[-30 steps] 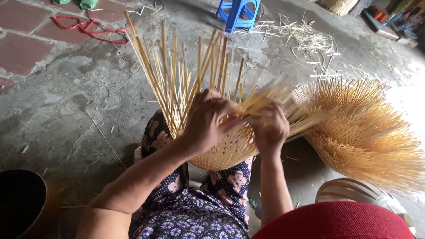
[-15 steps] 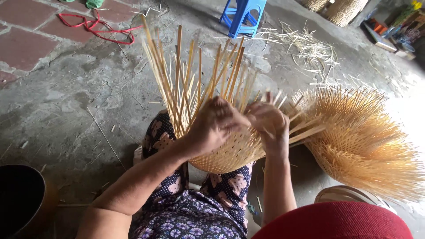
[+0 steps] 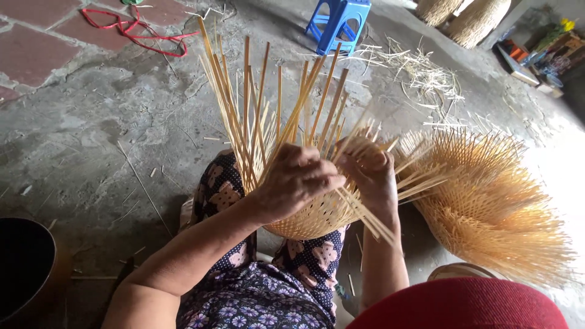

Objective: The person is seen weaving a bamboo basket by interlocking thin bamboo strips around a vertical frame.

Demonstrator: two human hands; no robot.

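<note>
The concrete floor (image 3: 109,128) takes most of the view, grey and cracked, with red brick at the upper left. At the right lies a big unfinished basket (image 3: 493,201) on its side, its loose bamboo ends spreading out. In the middle, on the lap in the flowered cloth (image 3: 256,292), sits the half-woven basket (image 3: 317,213), with its upright bamboo strips (image 3: 256,116) fanning up. The left hand (image 3: 295,183) is closed around the basket rim, fingers curled over the strips. The right hand (image 3: 368,173) is just beside it, fingers bent and pinching a few strips at the rim. A blue plastic stool (image 3: 338,24) stands at the top, a red cord (image 3: 137,33) lies on the bricks, and some coloured boxes (image 3: 539,58) are at the far upper right, too small to read. Compared with a moment ago, the hands sit a little lower and the strips stand more upright.
</note>
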